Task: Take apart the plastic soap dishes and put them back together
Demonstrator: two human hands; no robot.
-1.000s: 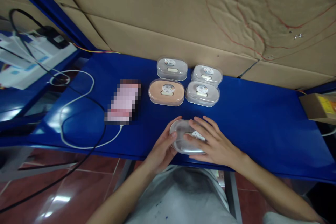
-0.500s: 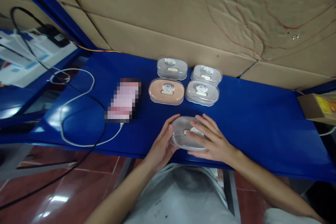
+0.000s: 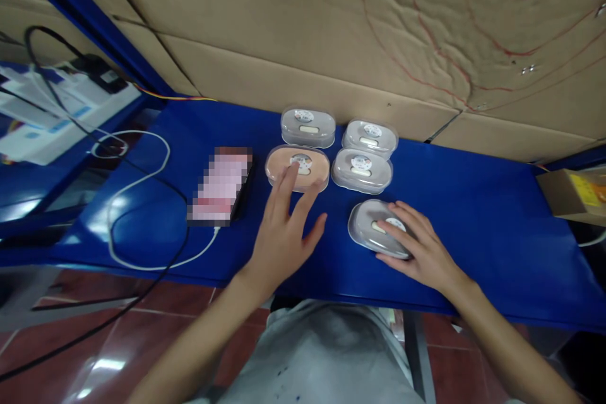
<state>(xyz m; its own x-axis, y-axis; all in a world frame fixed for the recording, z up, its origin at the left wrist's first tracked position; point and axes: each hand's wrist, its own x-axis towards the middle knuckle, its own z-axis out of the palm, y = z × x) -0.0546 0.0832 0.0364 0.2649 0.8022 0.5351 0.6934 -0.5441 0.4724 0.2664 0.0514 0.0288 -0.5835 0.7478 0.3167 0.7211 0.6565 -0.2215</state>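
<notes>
Under right grip [image 3: 428, 255], grey box [image 3: 367, 221], blue table [image 3: 478, 221]

Since prev. pics, our L hand [image 3: 283, 240] let go of the nearest grey box [image 3: 367, 231] & went fwd-left; fingers spread, it now reaches over the peach box [image 3: 313, 159], contact unclear. We've shifted that grey one to the right, w/ only our R hand [image 3: 428, 254] on it now; gap betw. hands much wider.
</notes>
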